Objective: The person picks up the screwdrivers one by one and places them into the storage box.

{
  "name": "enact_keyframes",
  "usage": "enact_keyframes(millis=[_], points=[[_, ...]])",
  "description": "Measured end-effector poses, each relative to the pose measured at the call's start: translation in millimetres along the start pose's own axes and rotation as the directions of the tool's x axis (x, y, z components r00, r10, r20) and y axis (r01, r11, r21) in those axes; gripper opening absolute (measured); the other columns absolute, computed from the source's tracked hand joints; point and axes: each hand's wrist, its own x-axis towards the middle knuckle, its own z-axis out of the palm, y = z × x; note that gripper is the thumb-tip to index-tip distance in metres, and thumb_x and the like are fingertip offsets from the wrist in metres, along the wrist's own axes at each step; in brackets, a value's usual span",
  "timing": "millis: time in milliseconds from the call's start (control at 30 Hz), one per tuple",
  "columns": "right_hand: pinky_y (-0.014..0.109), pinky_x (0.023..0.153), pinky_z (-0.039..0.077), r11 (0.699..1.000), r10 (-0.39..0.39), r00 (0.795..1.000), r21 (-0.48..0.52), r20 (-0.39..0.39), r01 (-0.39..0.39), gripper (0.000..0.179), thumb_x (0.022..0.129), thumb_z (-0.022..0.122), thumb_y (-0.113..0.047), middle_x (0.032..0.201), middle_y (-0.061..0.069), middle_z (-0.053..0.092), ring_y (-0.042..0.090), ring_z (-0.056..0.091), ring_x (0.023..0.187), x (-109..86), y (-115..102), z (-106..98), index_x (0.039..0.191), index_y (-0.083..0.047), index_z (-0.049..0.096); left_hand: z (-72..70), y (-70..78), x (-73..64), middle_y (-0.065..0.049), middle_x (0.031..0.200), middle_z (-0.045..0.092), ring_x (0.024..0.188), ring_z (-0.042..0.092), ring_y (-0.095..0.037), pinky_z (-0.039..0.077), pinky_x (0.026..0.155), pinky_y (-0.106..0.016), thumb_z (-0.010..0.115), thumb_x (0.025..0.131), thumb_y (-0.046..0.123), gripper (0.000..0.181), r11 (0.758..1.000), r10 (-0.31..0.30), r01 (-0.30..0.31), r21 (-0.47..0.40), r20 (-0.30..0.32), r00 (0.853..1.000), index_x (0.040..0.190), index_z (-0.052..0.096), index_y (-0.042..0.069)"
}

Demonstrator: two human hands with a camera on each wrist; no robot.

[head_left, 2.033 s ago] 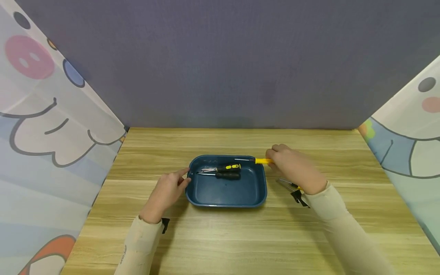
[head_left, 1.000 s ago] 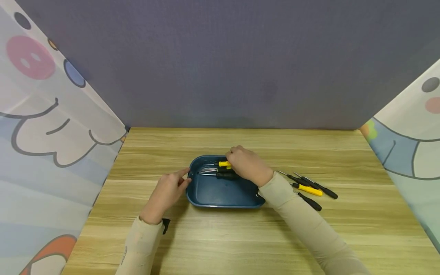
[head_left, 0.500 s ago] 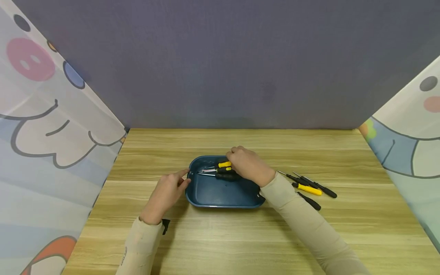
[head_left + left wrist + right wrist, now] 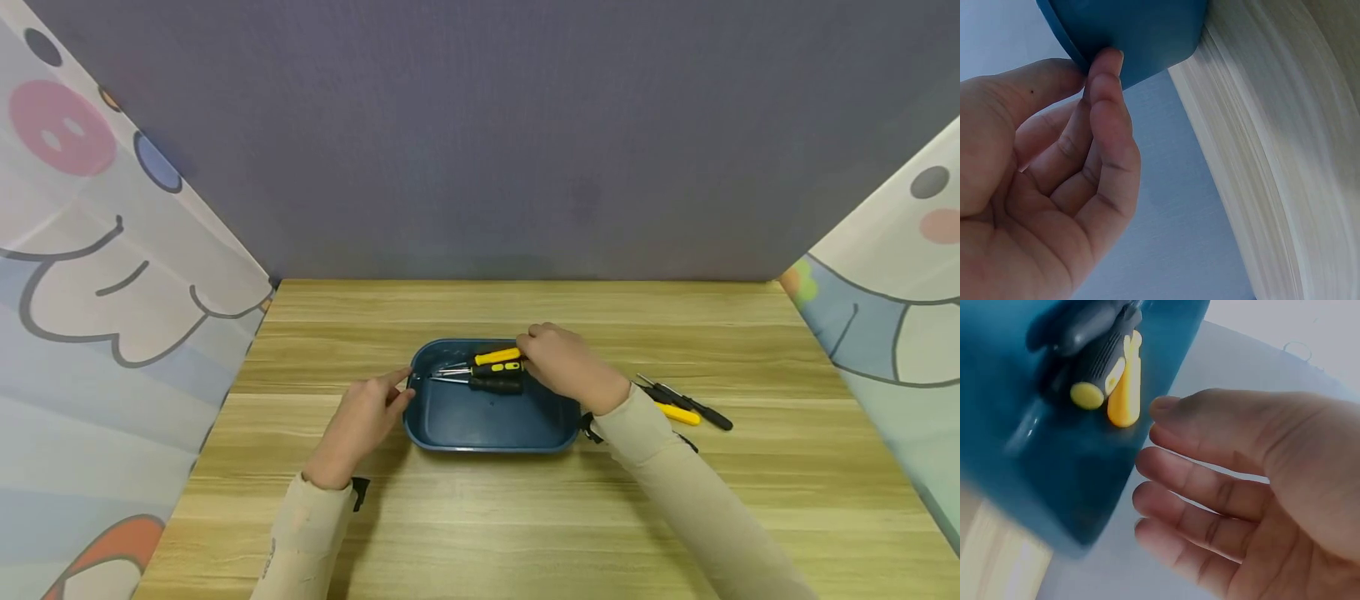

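A blue plastic tray [image 4: 491, 427] lies on the table with screwdrivers side by side near its far wall. Among them are a yellow-handled screwdriver [image 4: 497, 356], a black-and-yellow one [image 4: 495, 370] and a black-handled screwdriver [image 4: 497, 387]. My left hand [image 4: 362, 423] pinches the tray's left rim between thumb and fingertips, as the left wrist view shows at the tray's wall [image 4: 1154, 37]. Over the tray's far right corner is my right hand [image 4: 573, 367], its fingers loosely extended. In the right wrist view nothing is between those fingers, and the yellow handle [image 4: 1125, 403] lies just beyond the fingertips.
To the right of the tray, several more screwdrivers lie on the wooden table [image 4: 480, 533], including one with a yellow handle [image 4: 678, 413] and one with a black handle [image 4: 712, 417]. The right forearm partly covers them. A grey panel [image 4: 480, 150] rises behind the table.
The right hand carried the yellow-handled screwdriver leftward into the tray, set it down beside the others and let go, then drew back right. The left hand stayed at the rim.
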Motion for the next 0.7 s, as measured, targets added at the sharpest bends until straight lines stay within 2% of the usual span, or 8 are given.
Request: enact_keyframes(millis=[300,500,700], points=[[0.036,0.069,0.053,0.999,0.052,0.998,0.008,-0.033,-0.052,0.016,0.087,0.079,-0.007,0.088,0.008,0.061,0.024,0.060,0.079,-34.2,21.7,-4.7,0.099,-0.001,0.070,0.0,-1.1,0.9,0.000,0.069,0.064,0.052,0.048,-0.008,0.041,0.048,-0.027,0.069,0.095,0.008,0.036,1.000,0.005,-0.005,-0.008,0.001,1.000,0.128,0.065,-0.006],[0.038,0.065,0.054,0.993,0.119,0.990,0.021,-0.078,-0.118,0.017,0.083,0.079,-0.001,0.090,0.009,0.062,0.028,0.062,0.083,-71.5,40.6,-4.3,0.097,-0.002,0.069,0.2,0.8,1.1,-0.001,0.071,0.065,0.054,0.050,-0.008,0.043,0.049,-0.027,0.069,0.095,0.008,0.036,1.000,-0.016,0.016,-0.006,0.016,1.000,0.129,0.065,-0.005],[0.038,0.062,0.053,0.992,0.128,0.983,0.011,-0.133,-0.127,0.017,0.081,0.079,0.002,0.087,0.010,0.062,0.027,0.061,0.075,-109.0,57.1,-2.0,0.094,0.000,0.069,0.1,1.3,0.6,-0.001,0.072,0.066,0.054,0.050,-0.009,0.043,0.050,-0.028,0.070,0.095,0.008,0.037,1.000,-0.024,0.024,-0.001,0.016,1.000,0.129,0.065,-0.004]])
